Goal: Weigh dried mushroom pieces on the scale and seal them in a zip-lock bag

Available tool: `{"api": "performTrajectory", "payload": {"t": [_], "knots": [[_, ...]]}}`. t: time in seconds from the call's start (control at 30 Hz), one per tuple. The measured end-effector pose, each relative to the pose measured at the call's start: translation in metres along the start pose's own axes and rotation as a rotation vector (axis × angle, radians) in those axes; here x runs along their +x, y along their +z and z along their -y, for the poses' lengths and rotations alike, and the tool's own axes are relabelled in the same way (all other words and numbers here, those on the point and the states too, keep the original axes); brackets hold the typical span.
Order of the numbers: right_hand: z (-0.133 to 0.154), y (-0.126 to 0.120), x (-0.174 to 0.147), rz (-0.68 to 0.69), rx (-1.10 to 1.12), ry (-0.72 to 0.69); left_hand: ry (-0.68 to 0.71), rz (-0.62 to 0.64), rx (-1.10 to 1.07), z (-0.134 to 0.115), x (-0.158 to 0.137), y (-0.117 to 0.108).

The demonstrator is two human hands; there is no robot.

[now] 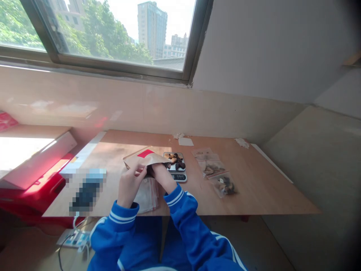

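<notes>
My left hand (pixel 132 180) grips the near edge of a brown paper bag (pixel 132 158) with a red patch, its mouth turned toward me. The fingers of my right hand (pixel 163 176) reach into the bag's opening and are hidden there, so I cannot see what they hold. Dark pieces show at the opening. Just right of the bag, a digital kitchen scale (pixel 182 178) carries several dried mushroom pieces (pixel 178 158) on its plate. Beneath my hands lies a stack of clear zip bags (pixel 146 195) with red seal lines.
Right of the scale, clear zip bags with dried mushrooms (pixel 222 184) lie in a row on the wooden table (pixel 262 192). White paper (pixel 185 141) and crumpled tissue (pixel 241 143) lie near the back edge. A pixelated dark object (pixel 86 194) with a cable is at left.
</notes>
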State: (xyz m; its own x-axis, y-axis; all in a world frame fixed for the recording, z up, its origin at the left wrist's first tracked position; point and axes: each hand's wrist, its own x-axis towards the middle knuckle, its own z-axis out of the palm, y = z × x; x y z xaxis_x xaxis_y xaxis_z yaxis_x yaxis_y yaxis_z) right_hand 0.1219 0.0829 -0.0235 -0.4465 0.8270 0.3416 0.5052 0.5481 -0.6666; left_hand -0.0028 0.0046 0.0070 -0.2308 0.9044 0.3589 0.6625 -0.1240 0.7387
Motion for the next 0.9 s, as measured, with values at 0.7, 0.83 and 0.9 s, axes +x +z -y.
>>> {"api": "performTrajectory", "payload": {"t": [0.7,0.83,0.9], "knots": [[-0.01,-0.05,-0.073,-0.282,1.054,0.365,-0.023,-0.273,-0.085,0.005,0.067,-0.005],[-0.03,-0.048,-0.081,-0.346,1.068,0.396,-0.031,-0.484,-0.059,0.034,0.129,-0.009],[-0.045,-0.047,-0.082,-0.388,1.057,0.421,-0.035,-0.505,-0.047,0.046,0.149,-0.01]]}}
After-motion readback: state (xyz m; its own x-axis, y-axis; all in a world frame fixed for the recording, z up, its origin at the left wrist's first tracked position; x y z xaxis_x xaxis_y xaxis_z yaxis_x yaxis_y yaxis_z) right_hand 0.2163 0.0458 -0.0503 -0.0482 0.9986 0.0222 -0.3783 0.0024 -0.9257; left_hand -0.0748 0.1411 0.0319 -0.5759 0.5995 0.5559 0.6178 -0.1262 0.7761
